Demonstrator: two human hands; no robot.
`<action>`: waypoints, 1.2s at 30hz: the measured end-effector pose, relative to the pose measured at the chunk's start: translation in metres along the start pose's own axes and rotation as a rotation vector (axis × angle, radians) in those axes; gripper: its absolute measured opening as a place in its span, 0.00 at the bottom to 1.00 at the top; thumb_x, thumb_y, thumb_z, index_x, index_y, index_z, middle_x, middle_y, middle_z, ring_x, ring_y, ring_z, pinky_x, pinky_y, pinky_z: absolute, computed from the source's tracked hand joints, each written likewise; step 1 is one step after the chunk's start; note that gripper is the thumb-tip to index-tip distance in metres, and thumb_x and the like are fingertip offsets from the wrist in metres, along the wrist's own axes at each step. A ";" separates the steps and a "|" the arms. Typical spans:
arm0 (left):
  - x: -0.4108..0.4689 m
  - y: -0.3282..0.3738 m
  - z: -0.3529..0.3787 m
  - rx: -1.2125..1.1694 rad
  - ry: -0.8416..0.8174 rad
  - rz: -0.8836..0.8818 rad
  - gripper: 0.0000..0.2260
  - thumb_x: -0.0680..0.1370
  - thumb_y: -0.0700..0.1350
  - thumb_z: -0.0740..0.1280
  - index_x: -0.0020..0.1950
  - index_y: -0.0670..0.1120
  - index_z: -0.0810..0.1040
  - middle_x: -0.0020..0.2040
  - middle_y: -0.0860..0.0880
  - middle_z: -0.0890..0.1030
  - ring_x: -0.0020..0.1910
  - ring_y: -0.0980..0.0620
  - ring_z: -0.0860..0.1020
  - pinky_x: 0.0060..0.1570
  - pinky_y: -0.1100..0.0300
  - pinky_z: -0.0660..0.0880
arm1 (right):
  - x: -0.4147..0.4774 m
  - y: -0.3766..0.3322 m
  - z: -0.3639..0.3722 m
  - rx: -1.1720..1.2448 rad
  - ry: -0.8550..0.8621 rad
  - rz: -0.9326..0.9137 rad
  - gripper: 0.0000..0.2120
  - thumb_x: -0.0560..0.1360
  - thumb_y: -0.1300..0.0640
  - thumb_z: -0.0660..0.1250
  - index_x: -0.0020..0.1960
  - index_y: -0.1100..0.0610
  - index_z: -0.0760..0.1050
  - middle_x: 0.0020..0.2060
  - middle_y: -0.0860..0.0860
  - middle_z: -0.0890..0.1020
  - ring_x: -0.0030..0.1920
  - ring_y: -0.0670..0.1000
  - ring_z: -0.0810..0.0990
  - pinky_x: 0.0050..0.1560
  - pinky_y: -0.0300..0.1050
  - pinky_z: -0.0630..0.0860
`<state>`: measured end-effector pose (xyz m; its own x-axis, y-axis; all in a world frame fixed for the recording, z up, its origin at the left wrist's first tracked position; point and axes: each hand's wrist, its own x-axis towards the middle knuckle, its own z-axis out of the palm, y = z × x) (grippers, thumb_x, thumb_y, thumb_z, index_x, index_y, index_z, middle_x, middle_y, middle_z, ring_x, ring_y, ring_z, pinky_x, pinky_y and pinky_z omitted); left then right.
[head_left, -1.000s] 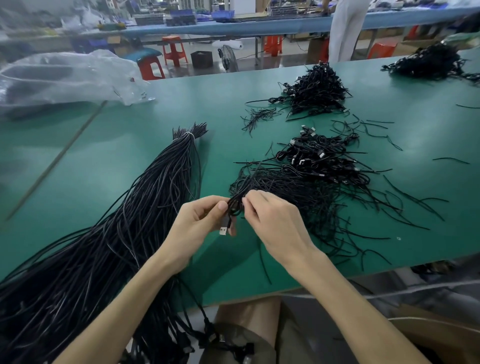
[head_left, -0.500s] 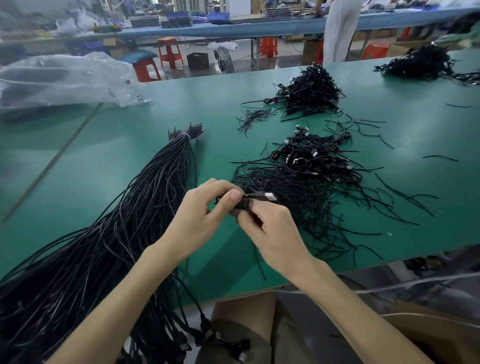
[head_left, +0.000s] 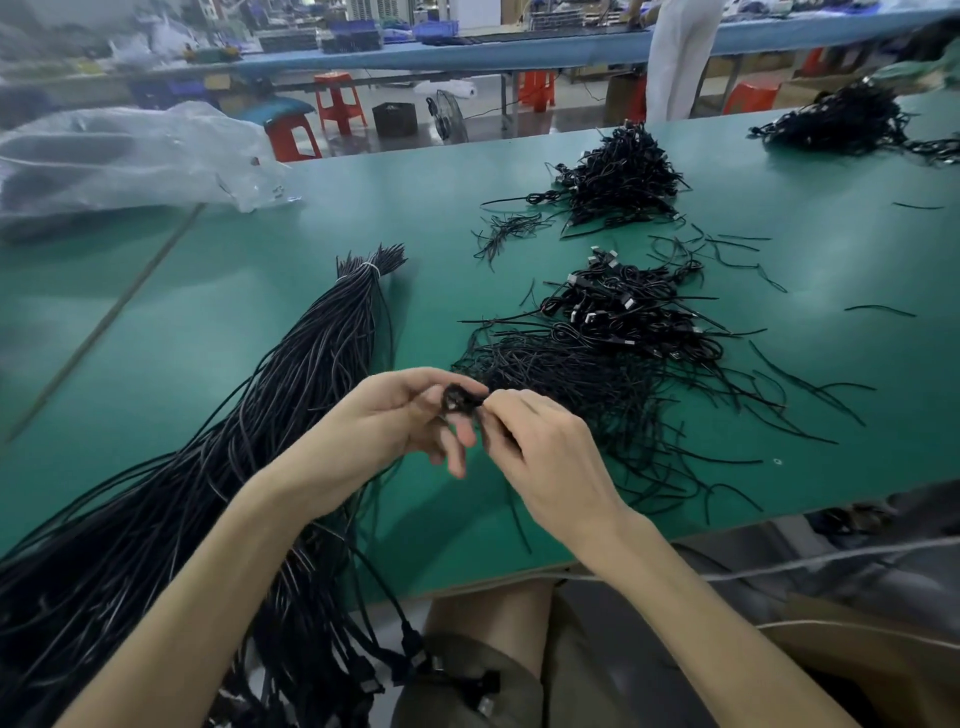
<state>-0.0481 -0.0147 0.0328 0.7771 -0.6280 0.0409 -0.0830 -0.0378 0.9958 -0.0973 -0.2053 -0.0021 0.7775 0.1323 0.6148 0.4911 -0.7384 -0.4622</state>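
My left hand (head_left: 400, 415) and my right hand (head_left: 540, 447) meet above the near part of the green table (head_left: 218, 332). Between their fingertips they pinch a small coiled black cable (head_left: 460, 401). Its plug is hidden by my fingers. A long bundle of black cables (head_left: 270, 431), tied with a white band at its far end, lies to the left and runs off the table's front edge. A pile of coiled black cables with silver plugs (head_left: 623, 312) lies just beyond my right hand, on top of loose black ties (head_left: 597, 384).
A second heap of coiled cables (head_left: 618, 176) sits farther back, a third (head_left: 852, 119) at the far right. A clear plastic bag (head_left: 130, 156) lies at the back left. Red stools (head_left: 337, 101) and another bench stand behind. Stray ties (head_left: 878, 309) dot the table on the right.
The silver plug that showed between my fingers is hidden now. My hands have turned the small cable bundle, and my left fingers have spread downward beneath it.
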 end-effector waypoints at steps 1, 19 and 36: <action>0.000 -0.004 -0.001 -0.012 -0.031 0.016 0.13 0.85 0.37 0.57 0.67 0.34 0.75 0.45 0.41 0.81 0.38 0.44 0.79 0.42 0.55 0.74 | -0.001 0.001 0.000 0.004 -0.019 0.007 0.06 0.81 0.64 0.66 0.45 0.64 0.78 0.40 0.55 0.82 0.41 0.58 0.79 0.44 0.53 0.75; 0.013 -0.004 -0.003 0.268 0.008 -0.369 0.15 0.83 0.50 0.67 0.56 0.38 0.73 0.31 0.42 0.80 0.21 0.50 0.70 0.21 0.62 0.67 | -0.006 -0.001 0.011 -0.386 0.057 -0.408 0.12 0.79 0.65 0.69 0.37 0.57 0.74 0.31 0.52 0.73 0.32 0.54 0.72 0.36 0.48 0.72; -0.001 0.002 0.004 0.146 0.131 0.272 0.09 0.78 0.40 0.64 0.55 0.38 0.79 0.50 0.45 0.83 0.48 0.51 0.81 0.51 0.60 0.78 | 0.012 -0.018 -0.005 0.173 0.090 -0.052 0.12 0.84 0.60 0.62 0.43 0.64 0.75 0.38 0.49 0.76 0.39 0.48 0.69 0.43 0.44 0.70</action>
<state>-0.0517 -0.0173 0.0344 0.7871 -0.5252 0.3235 -0.3799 0.0005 0.9250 -0.0986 -0.1942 0.0167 0.7151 0.1022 0.6915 0.5960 -0.6060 -0.5267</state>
